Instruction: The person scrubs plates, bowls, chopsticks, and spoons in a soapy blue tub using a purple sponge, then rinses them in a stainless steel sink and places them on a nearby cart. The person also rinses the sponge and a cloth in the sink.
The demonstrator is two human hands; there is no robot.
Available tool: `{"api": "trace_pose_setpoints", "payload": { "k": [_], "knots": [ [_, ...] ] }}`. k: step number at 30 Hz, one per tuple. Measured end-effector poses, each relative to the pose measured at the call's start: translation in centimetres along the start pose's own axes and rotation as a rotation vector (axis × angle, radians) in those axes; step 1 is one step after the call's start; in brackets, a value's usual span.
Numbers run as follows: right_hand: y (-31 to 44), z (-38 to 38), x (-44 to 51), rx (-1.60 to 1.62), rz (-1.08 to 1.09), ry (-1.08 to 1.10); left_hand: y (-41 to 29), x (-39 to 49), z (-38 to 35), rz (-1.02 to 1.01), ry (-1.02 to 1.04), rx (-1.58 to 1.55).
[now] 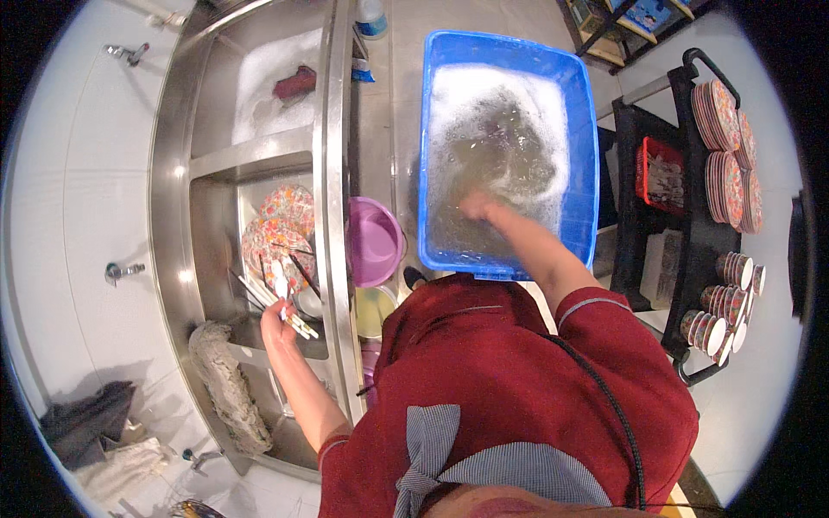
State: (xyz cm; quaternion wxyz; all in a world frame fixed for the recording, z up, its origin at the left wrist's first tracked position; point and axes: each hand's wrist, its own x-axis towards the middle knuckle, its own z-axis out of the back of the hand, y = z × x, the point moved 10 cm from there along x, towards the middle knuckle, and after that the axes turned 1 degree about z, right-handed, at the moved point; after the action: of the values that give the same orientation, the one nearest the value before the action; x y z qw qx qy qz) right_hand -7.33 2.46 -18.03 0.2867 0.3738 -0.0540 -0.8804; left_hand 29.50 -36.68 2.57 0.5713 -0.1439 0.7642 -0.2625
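Observation:
My left hand [278, 322] grips a bundle of white-handled utensils [299, 324], with chopsticks and what looks like a white spoon [280, 278] among them. It is over the middle basin of a steel sink [210, 233]. Floral plates [278, 239] lie in that basin, and dark chopsticks [302, 272] cross them. My right hand [476, 204] dips into murky, foamy water [505, 155] inside a blue plastic tub [585, 162]. The water covers its fingers, so whether they hold anything is hidden.
Left, a dark red cloth [295, 84] sits in suds in the far basin; a grey shaggy mop-like bundle [227, 388] lies across the near sink edge. A purple basin [374, 243] stands beside the sink. Right, a black trolley [686, 239] carries stacked plates [715, 116], cups [703, 330] and a red basket [659, 175].

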Motion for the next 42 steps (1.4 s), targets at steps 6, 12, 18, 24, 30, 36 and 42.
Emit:
{"api": "trace_pose_setpoints", "payload": {
  "k": [6,12,18,24,30,36,42],
  "knots": [
    [7.2,2.1,-6.4,0.535,0.042,0.275,0.7,8.3,6.8,0.125,-0.060,0.018],
    [3.8,8.6,-9.5,0.430,0.092,-0.117,1.4,13.8,10.4,0.069,-0.118,0.046],
    [-3.8,15.4,-10.2,0.164,-0.030,-0.416,0.0,13.3,10.2,-0.049,-0.159,0.136],
    [-7.5,17.4,-7.5,0.105,-0.147,-0.435,-2.7,3.5,4.4,-0.371,-0.215,0.267],
    [-9.2,13.6,-0.3,0.090,-0.132,-0.308,0.4,-9.5,-9.2,-0.495,-0.050,0.412],
    [-6.9,5.8,1.1,0.050,-0.035,0.001,7.8,-15.7,-25.6,-0.635,0.408,0.508],
    [3.5,13.3,-10.0,0.380,0.562,0.027,18.0,-15.8,-39.3,-0.670,0.691,0.749]
  ]
}}
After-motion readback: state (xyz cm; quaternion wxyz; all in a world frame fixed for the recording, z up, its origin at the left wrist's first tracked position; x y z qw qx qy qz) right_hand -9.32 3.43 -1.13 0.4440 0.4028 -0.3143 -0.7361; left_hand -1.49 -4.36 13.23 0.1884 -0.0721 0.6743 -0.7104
